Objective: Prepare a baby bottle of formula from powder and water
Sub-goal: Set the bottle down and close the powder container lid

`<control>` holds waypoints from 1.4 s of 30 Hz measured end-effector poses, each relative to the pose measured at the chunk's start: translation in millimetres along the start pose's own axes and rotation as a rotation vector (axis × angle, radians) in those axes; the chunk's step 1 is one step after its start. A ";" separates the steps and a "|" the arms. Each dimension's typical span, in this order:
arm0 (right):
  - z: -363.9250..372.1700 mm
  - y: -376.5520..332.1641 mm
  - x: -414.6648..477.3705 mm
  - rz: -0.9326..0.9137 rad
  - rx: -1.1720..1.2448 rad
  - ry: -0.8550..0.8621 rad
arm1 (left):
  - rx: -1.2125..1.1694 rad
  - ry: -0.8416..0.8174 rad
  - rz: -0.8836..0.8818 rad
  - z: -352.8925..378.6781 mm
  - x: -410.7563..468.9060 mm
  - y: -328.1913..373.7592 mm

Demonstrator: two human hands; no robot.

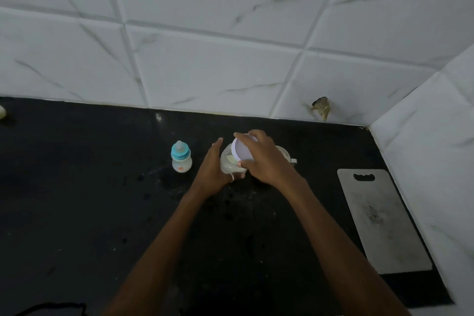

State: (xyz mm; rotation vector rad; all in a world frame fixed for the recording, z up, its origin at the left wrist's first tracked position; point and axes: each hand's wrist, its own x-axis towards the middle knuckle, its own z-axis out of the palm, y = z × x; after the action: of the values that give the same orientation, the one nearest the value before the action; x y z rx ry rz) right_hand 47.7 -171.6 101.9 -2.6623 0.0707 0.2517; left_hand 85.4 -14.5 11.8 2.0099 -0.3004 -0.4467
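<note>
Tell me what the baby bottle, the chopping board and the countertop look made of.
Baby bottle: likely plastic, translucent milky body, matte teal collar. Chopping board: probably plastic, flat grey sheet with a cut-out handle slot and dark scuffs; metal cannot be ruled out. Countertop: seemingly polished black stone, faintly glossy and speckled.

black counter (77, 213) | baby bottle (181, 158) upright | jar (227, 161) | cup (283, 151) | grey cutting board (382, 220) right
</note>
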 end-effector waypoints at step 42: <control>-3.8 -0.8 55.7 -0.206 -0.234 -0.409 | -0.176 -0.019 0.079 18.1 26.1 -43.0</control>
State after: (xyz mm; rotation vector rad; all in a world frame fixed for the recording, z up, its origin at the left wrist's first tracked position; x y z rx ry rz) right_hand 103.0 -173.0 95.1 -2.7580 -0.3818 0.7683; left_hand 101.9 -19.6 -38.8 1.8166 -0.3397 -0.4282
